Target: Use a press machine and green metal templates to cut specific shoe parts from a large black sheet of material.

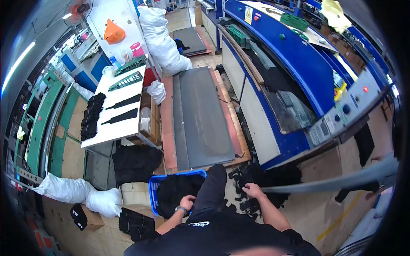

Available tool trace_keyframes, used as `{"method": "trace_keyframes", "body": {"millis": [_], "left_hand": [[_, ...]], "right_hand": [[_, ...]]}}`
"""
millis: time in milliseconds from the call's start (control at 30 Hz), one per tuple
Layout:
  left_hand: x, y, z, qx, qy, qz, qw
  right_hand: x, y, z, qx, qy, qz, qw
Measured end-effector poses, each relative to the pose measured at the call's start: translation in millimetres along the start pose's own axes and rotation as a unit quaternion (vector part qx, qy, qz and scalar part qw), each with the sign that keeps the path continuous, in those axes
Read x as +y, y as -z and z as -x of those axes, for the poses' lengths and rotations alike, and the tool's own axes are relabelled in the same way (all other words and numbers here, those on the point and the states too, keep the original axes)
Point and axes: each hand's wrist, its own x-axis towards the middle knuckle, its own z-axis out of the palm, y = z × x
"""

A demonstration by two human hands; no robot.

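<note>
While the blue basket (152,195) stands lower centre, presumably for reach, the left hand (186,202) is at its black fabric (176,190), the right hand (254,190) beside dark pieces (249,206); whether the fingers grip cannot be determined.

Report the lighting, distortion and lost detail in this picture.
Head view: fisheye distortion bows the long blue and grey machine, with black filling the corners; head view, upper left: the glowing white light tube looks blown out; head view, lower middle: the dark heap of black fabric in the blue plastic basket shows little detail.
</note>
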Motion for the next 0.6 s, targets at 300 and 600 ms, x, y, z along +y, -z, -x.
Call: {"method": "trace_keyframes", "body": {"millis": [300, 600], "left_hand": [[23, 90, -206, -0.012, -0.091, -0.022, 0.996], [265, 313, -369, 0.241, -0.149, 0.076, 0.956]], "right_hand": [[-157, 124, -193, -0.144, 0.036, 0.082, 0.986], [-323, 371, -282, 0.173, 0.140, -0.059, 0.973]]}}
